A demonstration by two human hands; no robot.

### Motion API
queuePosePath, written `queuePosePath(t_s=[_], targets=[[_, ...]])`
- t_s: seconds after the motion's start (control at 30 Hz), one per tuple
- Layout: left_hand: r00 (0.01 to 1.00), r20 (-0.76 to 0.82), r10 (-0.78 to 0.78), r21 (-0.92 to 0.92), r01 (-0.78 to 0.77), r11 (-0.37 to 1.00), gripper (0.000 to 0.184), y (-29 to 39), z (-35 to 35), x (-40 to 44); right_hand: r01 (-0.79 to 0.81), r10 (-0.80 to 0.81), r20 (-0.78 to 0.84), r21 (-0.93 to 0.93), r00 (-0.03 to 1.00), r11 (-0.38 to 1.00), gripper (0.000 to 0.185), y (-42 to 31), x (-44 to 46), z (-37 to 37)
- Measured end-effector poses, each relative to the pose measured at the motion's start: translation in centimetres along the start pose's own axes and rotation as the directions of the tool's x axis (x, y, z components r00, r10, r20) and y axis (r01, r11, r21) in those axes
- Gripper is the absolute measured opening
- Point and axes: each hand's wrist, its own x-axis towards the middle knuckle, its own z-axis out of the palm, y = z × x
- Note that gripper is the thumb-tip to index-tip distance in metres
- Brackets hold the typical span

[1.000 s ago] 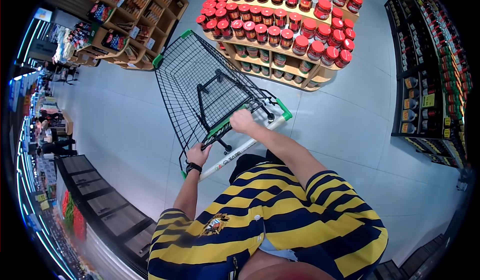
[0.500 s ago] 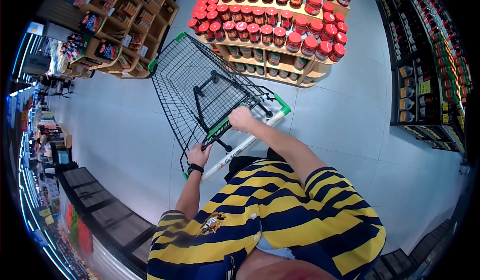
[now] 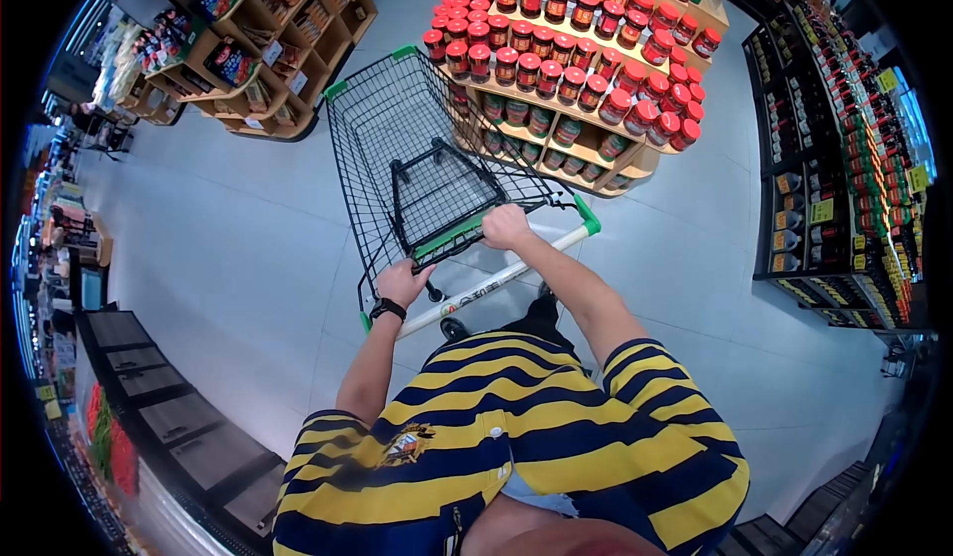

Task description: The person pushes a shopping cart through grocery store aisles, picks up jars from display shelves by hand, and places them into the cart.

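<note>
The rear rim (image 3: 449, 237) of the shopping cart (image 3: 362, 149), located at upper centre of the frame, is clasped by the left grip (image 3: 402, 283) and by the clenched right grip (image 3: 506, 226). The hold is already made; what is left cannot be told. Black wire mesh, green corners and a white handle (image 3: 536, 258) are seen. Red-lidded jars (image 3: 527, 69), upper right, are untouched.

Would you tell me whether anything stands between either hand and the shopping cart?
Nothing visible does. The left hand and right hand both appear to grip the near edge of the shopping cart; the white handlebar passes beneath the forearms without blocking them.
</note>
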Motion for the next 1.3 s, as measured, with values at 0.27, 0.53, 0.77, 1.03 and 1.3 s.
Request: queuePosePath(t_s=[0.27,0.53,0.77,1.03,1.3], targets=[[0.996,0.083,0.034,0.046,-0.038,0.998,0.059,-4.1,-1.3,0.9,-0.046,0.045,-0.043,-0.024,0.998,0.999,0.033,-3.4,1.6,0.9],[0.991,0.120,0.052,0.017,-0.054,0.998,0.061,-5.8,-1.6,0.5,-0.033,0.032,-0.071,-0.006,0.997,0.999,0.031,-4.9,2.1,1.5],[0.992,0.125,-0.018,0.022,0.015,1.000,0.054,-4.5,-1.8,-0.5,0.039,-0.039,-0.105,0.003,0.994,0.999,0.037,-3.8,2.2,2.1],[0.987,0.127,-0.097,0.041,0.092,0.995,0.054,-3.4,-1.5,-0.6,0.060,-0.060,-0.047,-0.007,0.997,0.998,0.034,-3.1,3.1,1.0],[0.991,0.081,-0.105,0.035,0.102,0.994,0.055,-3.3,-1.2,0.9,0.096,-0.098,-0.089,-0.026,0.991,0.995,0.037,-2.2,4.7,0.3]])
